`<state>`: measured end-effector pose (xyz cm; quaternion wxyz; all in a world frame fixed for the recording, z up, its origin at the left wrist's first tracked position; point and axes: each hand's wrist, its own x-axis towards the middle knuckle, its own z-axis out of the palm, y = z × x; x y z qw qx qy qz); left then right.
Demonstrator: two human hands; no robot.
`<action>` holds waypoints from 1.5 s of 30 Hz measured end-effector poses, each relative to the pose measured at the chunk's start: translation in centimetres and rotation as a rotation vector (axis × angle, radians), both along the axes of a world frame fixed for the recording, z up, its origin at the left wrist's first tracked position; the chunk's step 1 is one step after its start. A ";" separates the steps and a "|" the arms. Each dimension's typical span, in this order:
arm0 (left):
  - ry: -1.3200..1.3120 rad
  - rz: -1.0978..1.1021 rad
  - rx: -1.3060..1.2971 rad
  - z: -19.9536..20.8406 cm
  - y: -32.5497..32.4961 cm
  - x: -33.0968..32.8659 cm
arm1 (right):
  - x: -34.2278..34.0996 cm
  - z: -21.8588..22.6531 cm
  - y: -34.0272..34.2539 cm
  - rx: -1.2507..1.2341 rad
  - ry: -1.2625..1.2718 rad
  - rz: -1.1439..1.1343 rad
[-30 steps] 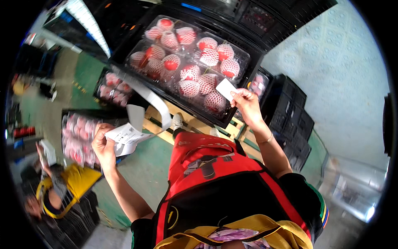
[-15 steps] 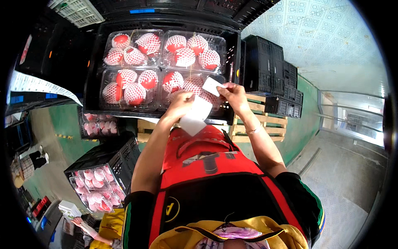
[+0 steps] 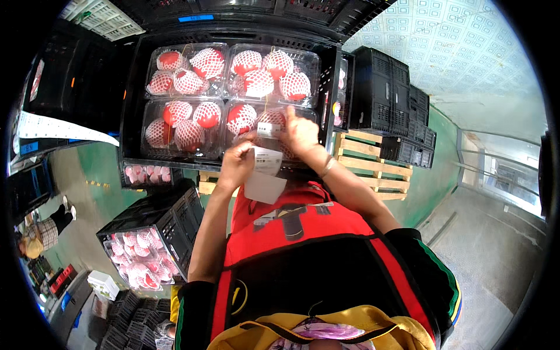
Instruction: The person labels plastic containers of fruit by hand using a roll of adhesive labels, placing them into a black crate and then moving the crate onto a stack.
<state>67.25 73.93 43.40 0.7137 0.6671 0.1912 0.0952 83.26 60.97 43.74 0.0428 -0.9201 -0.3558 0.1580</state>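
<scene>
My left hand [image 3: 236, 165] is closed on a strip of white labels [image 3: 267, 160], whose lower end [image 3: 265, 188] hangs over my red apron. My right hand [image 3: 301, 137] is over the near right clear plastic box [image 3: 312, 115], index finger stretched out and thumb side beside a small white label [image 3: 269, 129]. That label lies against the lid; whether it is fully stuck cannot be seen. Red round fruits in white foam nets [image 3: 241, 119] fill this box, partly hidden by my hands. Three similar boxes, including the near left box [image 3: 150, 107], share the black crate [image 3: 204, 163].
Stacked black crates [image 3: 380, 90] stand to the right beside a wooden pallet [image 3: 373, 163]. More black crates [image 3: 157, 219] and packed fruit [image 3: 140, 256] are at lower left. A printed paper sheet [image 3: 64, 128] juts out at left. Another person [image 3: 44, 233] is at far left.
My right hand has moved left and brought the small label down onto the box lid, and its pinch has loosened. My left hand has shifted slightly left and down with the label strip.
</scene>
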 end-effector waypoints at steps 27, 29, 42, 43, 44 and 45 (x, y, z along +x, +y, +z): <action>0.314 -0.031 0.419 -1.0 2.1 16.6 | 14.1 4.1 -0.7 1.086 0.662 -0.452; 0.200 0.039 0.547 -1.9 2.3 19.0 | 14.6 2.9 -0.2 0.993 0.573 -0.527; 0.148 -0.069 -0.275 -0.5 6.1 15.4 | 13.8 -0.2 8.2 0.185 0.029 -0.321; 0.123 -0.022 -0.178 -0.3 6.7 14.7 | 13.9 0.6 8.0 0.143 -0.070 -0.270; 0.130 0.016 -0.093 0.2 7.5 13.8 | 13.7 1.6 7.7 0.171 -0.185 -0.238; 0.029 0.028 -0.128 0.7 8.6 12.8 | 13.6 2.7 7.7 0.273 -0.181 -0.202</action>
